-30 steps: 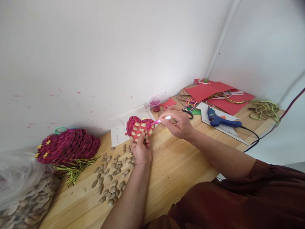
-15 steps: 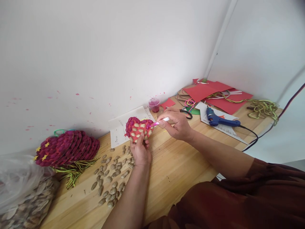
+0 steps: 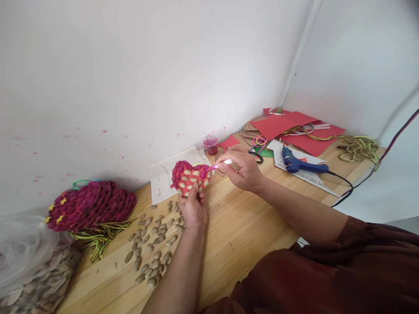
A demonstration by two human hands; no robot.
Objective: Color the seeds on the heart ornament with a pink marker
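Observation:
My left hand (image 3: 193,208) grips the lower edge of a red heart-shaped piece (image 3: 190,176) studded with peanut shells, some of them painted pink. It holds the heart upright above the wooden table (image 3: 242,226). My right hand (image 3: 244,171) pinches a small white brush (image 3: 221,164) whose pink tip touches the heart's right edge. Loose peanut shells (image 3: 153,244) lie scattered on the table under and left of my left hand. A small cup of pink paint (image 3: 211,144) stands by the wall behind the heart.
A stack of finished dark-pink hearts (image 3: 91,205) with green strings lies at the left, beside a plastic bag of shells (image 3: 29,266). A blue glue gun (image 3: 299,165), scissors (image 3: 257,153), red paper sheets (image 3: 284,124) and tangled cord (image 3: 360,148) fill the right corner. White paper (image 3: 163,174) leans on the wall.
Hands, heart and brush stay almost where they were, and the brush tip stays at the heart's right edge. The view has shifted slightly.

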